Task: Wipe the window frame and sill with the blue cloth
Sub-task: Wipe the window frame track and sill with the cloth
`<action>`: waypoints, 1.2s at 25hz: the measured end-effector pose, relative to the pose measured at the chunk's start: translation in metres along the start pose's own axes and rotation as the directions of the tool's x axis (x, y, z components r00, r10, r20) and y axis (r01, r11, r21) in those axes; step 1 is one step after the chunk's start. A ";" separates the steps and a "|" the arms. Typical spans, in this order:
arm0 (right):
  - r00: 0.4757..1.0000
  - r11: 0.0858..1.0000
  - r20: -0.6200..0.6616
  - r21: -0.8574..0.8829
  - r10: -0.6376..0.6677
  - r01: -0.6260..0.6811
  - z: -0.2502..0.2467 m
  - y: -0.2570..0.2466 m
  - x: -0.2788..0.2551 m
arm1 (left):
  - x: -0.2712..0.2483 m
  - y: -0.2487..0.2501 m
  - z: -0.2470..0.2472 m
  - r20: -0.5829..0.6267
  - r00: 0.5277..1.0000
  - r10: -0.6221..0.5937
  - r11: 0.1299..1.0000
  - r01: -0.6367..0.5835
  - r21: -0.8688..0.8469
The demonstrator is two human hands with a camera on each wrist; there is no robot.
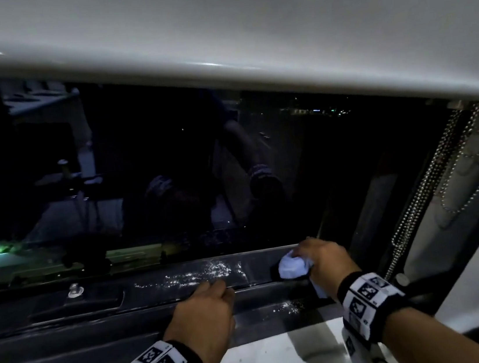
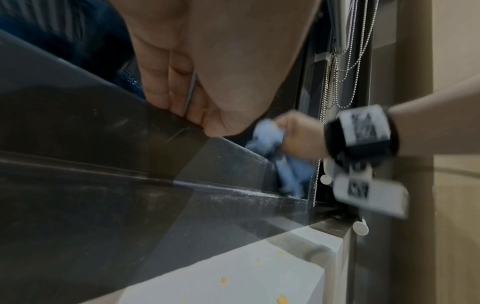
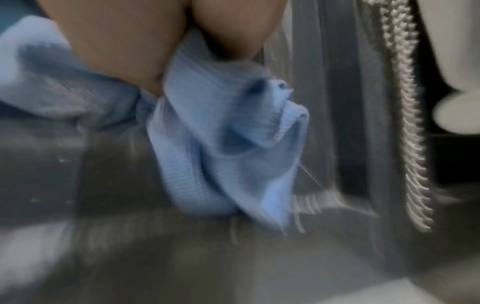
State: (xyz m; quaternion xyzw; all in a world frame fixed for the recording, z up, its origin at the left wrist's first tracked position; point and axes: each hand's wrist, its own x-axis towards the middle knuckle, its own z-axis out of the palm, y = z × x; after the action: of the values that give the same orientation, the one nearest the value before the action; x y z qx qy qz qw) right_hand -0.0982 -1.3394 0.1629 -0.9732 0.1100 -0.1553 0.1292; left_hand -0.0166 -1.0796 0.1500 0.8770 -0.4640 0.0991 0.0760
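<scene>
A person's two hands work at the bottom of a dark window at night, seen from above. The right hand (image 1: 321,259) grips a bunched blue cloth (image 1: 292,266), its fingers (image 1: 297,251) curled over the top of the wad so that the cloth bulges out to the left of the knuckles and a loose tail hangs down below the palm. The cloth is pressed against the dark window frame (image 1: 187,302), near its right end, close to the corner where the upright part of the frame rises. In the right wrist view the cloth (image 3: 221,144) is blurred, with folds trailing down onto the dark rail.

The left hand (image 1: 206,316) lies palm down to the left of the cloth, apart from it. Its fingers (image 1: 220,287) are straight and together, their tips resting on a ledge of the frame; they hold nothing. The left wrist view shows the same fingers (image 2: 166,82) extended and touching the edge of the rail.

White powdery smears (image 1: 201,274) mark the frame between the two hands. Below the frame runs the pale sill (image 1: 270,357), spotted with small yellowish specks. Both forearms reach forward, each wearing a black wristband with patterned tags. Metal bead chains (image 1: 428,187) hang at the right, beside the right wrist. A white roller blind (image 1: 212,32) spans the top of the window.
</scene>
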 end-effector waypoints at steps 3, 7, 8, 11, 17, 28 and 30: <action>0.997 0.997 -0.024 -0.030 -0.073 0.072 0.027 -0.026 -0.012 | -0.001 0.001 -0.003 0.081 0.996 0.037 0.999 -0.036 -0.014; 0.951 0.948 -0.098 0.096 -0.294 0.303 0.005 -0.032 -0.011 | -0.002 0.001 -0.006 0.042 0.998 0.043 0.998 -0.041 -0.045; 0.971 0.972 -0.105 0.066 -0.217 0.224 -0.004 -0.026 -0.004 | -0.003 0.002 -0.007 0.065 0.998 0.023 0.999 -0.020 -0.048; 0.978 0.950 0.004 -0.241 0.208 -0.201 0.000 -0.024 -0.001 | -0.002 0.000 -0.002 -0.011 1.000 0.008 1.000 -0.008 -0.028; 0.971 0.966 -0.108 0.128 -0.213 0.227 0.009 -0.043 -0.024 | -0.003 -0.007 0.002 0.052 0.996 0.070 0.998 -0.069 -0.011; 0.976 0.975 -0.083 0.074 -0.202 0.208 0.024 -0.049 -0.022 | 0.001 -0.019 0.009 0.000 0.997 0.073 0.987 -0.073 -0.144; 0.988 0.976 -0.063 0.163 -0.138 0.147 0.008 -0.036 -0.008 | -0.002 -0.028 0.006 -0.059 0.997 0.053 0.985 -0.062 -0.162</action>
State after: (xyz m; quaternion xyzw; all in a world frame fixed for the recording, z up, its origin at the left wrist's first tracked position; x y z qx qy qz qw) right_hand -0.0970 -1.3018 0.1633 -0.9600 0.0298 -0.1979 0.1961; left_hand 0.0061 -1.0632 0.1427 0.8511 -0.4933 0.0869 0.1574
